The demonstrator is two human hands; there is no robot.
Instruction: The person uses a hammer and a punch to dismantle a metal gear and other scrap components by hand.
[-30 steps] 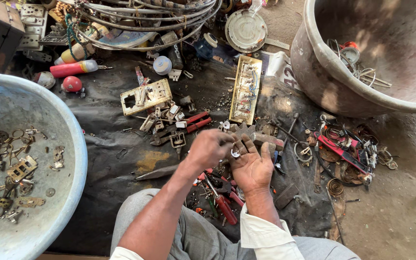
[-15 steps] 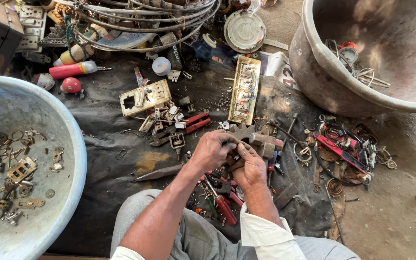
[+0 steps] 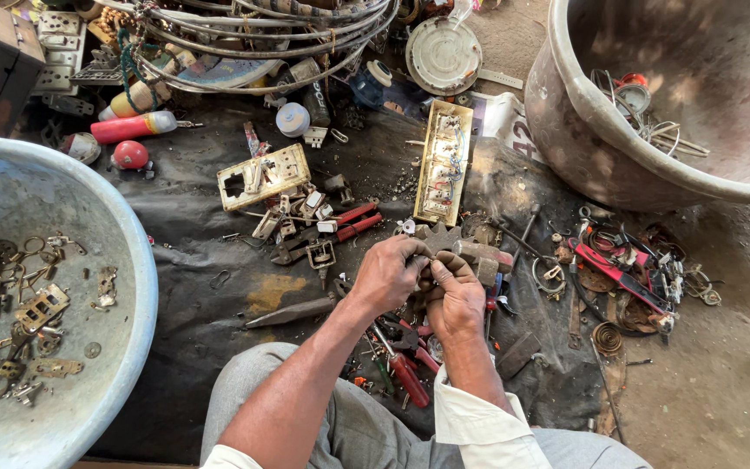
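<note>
Over the black sheet (image 3: 201,217): both hands closed together.
Left hand (image 3: 390,276) and right hand (image 3: 455,300) pinch a small metal part (image 3: 424,271); grey bowl (image 3: 123,260) at 9 o'clock.

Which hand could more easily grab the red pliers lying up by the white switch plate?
Probably the left hand. The red-handled pliers lie up and to the left of both hands, on its side. The right hand sits farther off and would have to cross over the left. Both hands are busy on a small part.

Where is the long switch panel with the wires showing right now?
In the head view, the long switch panel lies on the dark sheet, right of centre, just above the left hand and right hand, left of the big metal tub.
</note>
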